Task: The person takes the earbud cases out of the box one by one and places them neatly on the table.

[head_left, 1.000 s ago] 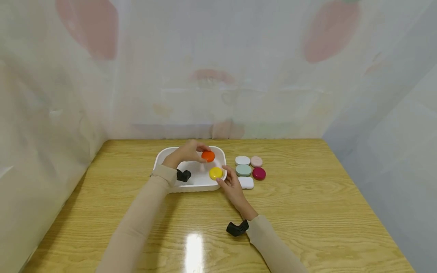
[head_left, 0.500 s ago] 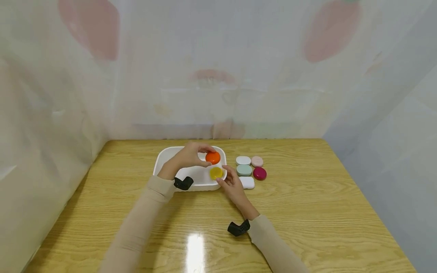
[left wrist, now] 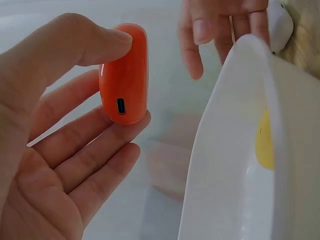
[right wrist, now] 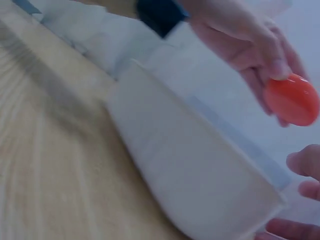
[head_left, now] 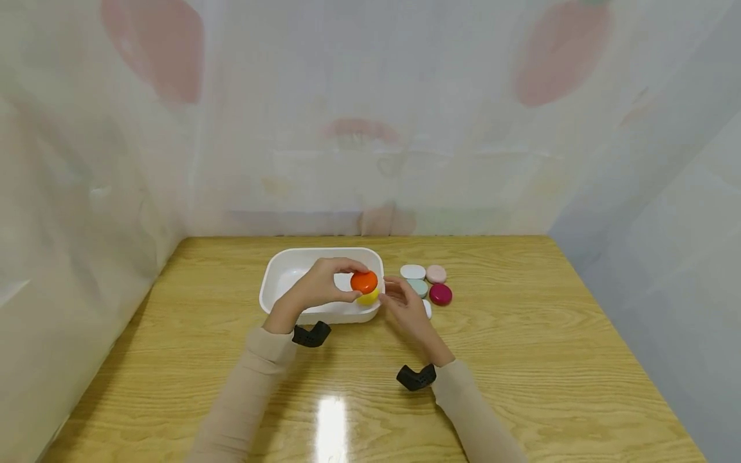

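Note:
My left hand (head_left: 317, 285) pinches a round, glossy orange earbud case (head_left: 364, 282) between thumb and fingers, over the right end of a white plastic basin (head_left: 338, 317). In the left wrist view a small charging port shows on the edge of the orange case (left wrist: 123, 82). Inside the basin lies a yellow round case (head_left: 368, 299), partly hidden behind the orange one. Just outside the basin's right rim is my right hand (head_left: 410, 312), fingers loosely bent and nothing held. Its fingertips come close to the rim; whether they touch it I cannot tell.
Right of the basin lie a white oval case (head_left: 413, 272), a pale pink round one (head_left: 436, 274), a pale green one (head_left: 417, 287) and a dark red one (head_left: 440, 294). Another white case (head_left: 428, 308) is partly behind my right hand. A fabric backdrop surrounds the wooden table (head_left: 521, 334).
My left hand has carried the orange case right and nearer, over the yellow one. My right hand has drawn back slightly to the right, away from the yellow case.

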